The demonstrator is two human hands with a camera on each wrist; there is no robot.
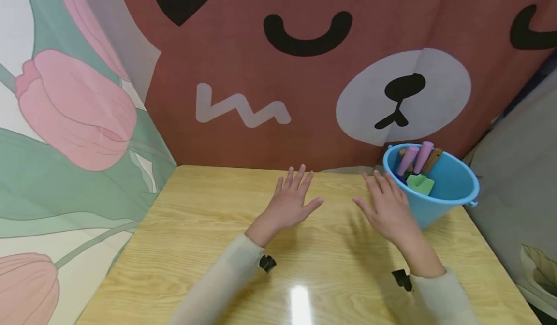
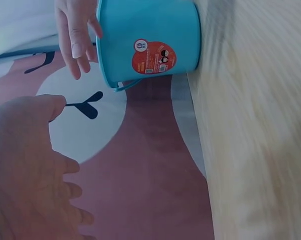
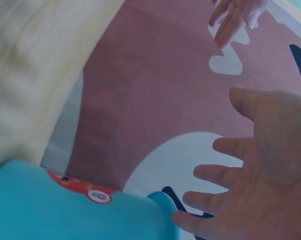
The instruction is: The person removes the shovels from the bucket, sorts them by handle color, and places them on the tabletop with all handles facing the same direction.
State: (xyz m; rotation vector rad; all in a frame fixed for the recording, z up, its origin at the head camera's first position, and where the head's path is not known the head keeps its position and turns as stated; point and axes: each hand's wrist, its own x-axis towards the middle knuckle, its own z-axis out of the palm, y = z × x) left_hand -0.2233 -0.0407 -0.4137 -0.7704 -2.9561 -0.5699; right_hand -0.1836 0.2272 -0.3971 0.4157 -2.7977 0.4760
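Observation:
Both hands hover over the wooden table with fingers spread and nothing held. My left hand (image 1: 288,205) is above the middle of the table, palm down, thumb pointing right. My right hand (image 1: 388,210) is just left of the blue bucket (image 1: 435,209), its fingers overlapping the bucket's rim in the head view. Inside the bucket stand two purple handles (image 1: 423,157), a brown handle (image 1: 432,160) and a light green shovel head (image 1: 420,184). In the left wrist view, a red round label (image 2: 154,56) shows on the bucket's side.
The wooden table (image 1: 183,247) meets a brown curtain (image 1: 243,146) with a bear face at the back. A tulip-print curtain (image 1: 78,112) hangs at the left, and grey fabric (image 1: 513,160) borders the right. A black wrist strap piece (image 1: 267,263) sits at the left cuff.

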